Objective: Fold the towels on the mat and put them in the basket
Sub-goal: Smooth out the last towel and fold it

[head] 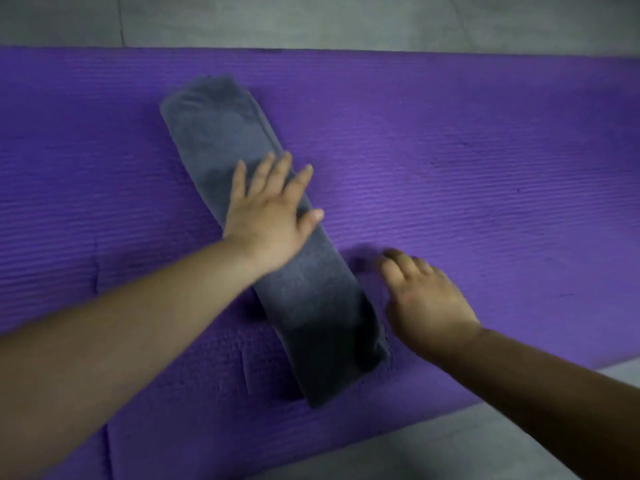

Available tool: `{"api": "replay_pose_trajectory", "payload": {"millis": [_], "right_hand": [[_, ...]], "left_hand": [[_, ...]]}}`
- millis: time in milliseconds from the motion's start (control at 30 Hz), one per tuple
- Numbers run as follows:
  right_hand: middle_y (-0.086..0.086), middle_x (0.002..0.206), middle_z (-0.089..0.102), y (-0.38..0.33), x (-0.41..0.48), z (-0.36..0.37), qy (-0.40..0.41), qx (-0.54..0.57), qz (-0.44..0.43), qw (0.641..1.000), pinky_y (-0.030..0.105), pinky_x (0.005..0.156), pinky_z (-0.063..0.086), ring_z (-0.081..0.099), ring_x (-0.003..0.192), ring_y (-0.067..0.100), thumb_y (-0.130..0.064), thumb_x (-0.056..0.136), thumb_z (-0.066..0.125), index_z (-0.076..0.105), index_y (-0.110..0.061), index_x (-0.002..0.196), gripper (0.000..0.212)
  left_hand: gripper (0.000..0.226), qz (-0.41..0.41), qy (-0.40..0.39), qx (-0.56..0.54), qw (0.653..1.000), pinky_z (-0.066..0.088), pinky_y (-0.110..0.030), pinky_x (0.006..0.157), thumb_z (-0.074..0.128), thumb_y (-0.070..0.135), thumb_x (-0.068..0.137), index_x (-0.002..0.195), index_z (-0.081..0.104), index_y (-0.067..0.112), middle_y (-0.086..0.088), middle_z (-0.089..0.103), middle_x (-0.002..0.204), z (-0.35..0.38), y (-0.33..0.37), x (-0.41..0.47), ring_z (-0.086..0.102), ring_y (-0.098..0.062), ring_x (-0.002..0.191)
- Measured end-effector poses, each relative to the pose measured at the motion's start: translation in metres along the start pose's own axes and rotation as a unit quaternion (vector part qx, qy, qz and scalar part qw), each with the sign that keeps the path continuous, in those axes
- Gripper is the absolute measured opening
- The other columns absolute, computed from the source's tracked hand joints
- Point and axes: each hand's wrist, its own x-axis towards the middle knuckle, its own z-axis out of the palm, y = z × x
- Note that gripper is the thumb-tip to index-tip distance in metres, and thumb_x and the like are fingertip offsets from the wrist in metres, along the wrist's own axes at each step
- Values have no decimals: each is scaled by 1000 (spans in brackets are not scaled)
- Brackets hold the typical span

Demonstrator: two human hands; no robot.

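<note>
The grey towel (273,233), folded long, ran far-left to near-right across the purple mat (485,174), left hand (273,216) flat on its middle, right hand (426,299) open, empty, beside its near end

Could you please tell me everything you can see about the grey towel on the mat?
The grey towel looks like soft terry cloth, folded into a long, narrow strip. It lies flat and diagonal on the purple mat, its far end up to the left and its near end down to the right. The left hand rests flat, fingers spread, on its middle. The right hand is beside its lower right edge; contact is unclear.
</note>
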Motion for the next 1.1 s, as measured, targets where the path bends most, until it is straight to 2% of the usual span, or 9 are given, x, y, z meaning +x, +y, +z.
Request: {"api": "replay_pose_trajectory", "payload": {"millis": [167,267,400,533,700,767,867,1000,1100], "right_hand": [[6,137,50,12,-31,55,4,-71,-336,939,35,112,17,34,128,21,-51,72,48,37,-18,130,67],[4,135,52,19,-28,62,-45,-89,-325,940,32,107,23,41,128,21,-55,58,67,37,-19,130,86],[2,123,63,16,-21,50,23,-62,-348,935,31,99,31,62,110,19,-27,74,39,59,-18,117,49],[1,112,69,9,-16,43,19,-68,-333,940,34,87,52,66,101,17,-26,71,33,73,-23,99,49],[4,104,71,8,-22,45,80,-39,-329,940,28,79,53,69,93,20,-14,89,30,74,-18,89,45],[3,95,73,2,-21,44,122,-19,-307,944,30,79,47,70,81,19,-12,96,21,72,-16,83,52],[6,82,71,-8,-17,40,97,62,-285,951,26,72,37,68,67,20,-17,77,53,54,-12,90,14],[5,72,68,-18,-21,35,49,196,-220,954,24,66,38,65,60,21,-28,63,50,44,-19,92,31],[5,69,67,-28,-32,33,83,260,-216,937,20,61,40,55,64,13,-25,63,48,46,-18,93,31]], "left_hand": [[63,90,-64,102,989,-15,-38,112,14,55,93,147,-4,26,0,-10,156,37,0,-23,-13,-17,143],[66,105,-56,91,989,-10,-38,114,19,55,93,147,0,22,-5,-4,157,39,-3,-18,-7,-19,144],[63,215,126,-67,966,0,-24,113,23,54,92,133,35,7,-17,44,136,32,-16,-42,33,-27,125],[71,286,59,-66,954,5,-30,115,22,65,88,127,39,8,-10,46,131,50,-35,-102,35,-22,126],[86,292,42,43,954,0,-40,115,34,76,66,128,39,17,-8,22,150,80,-37,-124,-6,-13,144],[89,292,56,28,954,3,-42,115,34,74,70,135,34,15,-9,25,147,76,-29,-127,-3,-16,144],[91,348,73,24,934,9,-40,113,39,66,69,144,22,18,-5,33,139,80,-21,-135,25,-21,136],[34,289,133,-50,947,17,-32,110,34,37,93,113,47,13,-5,64,107,73,-14,-139,48,-15,100],[31,271,112,-168,941,23,-19,105,22,32,99,102,49,16,-4,71,86,64,-17,-143,51,-10,88]]}}
